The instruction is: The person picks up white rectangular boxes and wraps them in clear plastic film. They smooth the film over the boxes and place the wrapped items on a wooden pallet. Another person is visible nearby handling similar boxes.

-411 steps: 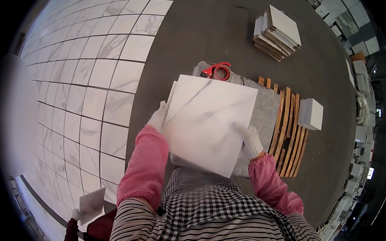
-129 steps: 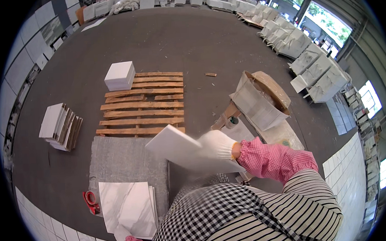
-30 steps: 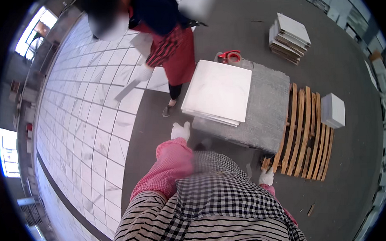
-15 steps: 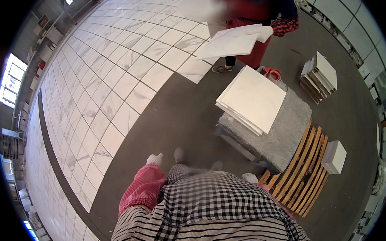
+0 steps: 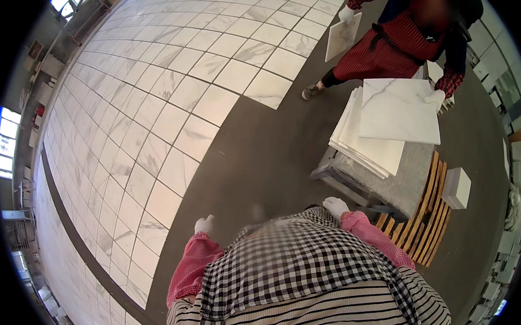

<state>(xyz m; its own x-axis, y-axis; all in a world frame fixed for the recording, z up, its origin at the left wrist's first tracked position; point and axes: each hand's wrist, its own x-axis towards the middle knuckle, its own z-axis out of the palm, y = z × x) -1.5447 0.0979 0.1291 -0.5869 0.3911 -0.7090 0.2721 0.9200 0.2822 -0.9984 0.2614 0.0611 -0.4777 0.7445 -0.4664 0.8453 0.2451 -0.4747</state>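
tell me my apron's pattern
The apron is black-and-white checked, clearest in the head view.

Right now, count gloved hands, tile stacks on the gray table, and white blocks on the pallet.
Your hands, left and right: 2
Co-worker's hands: 2
Tile stack on gray table: 1
White block on slatted pallet: 1
Total: 6
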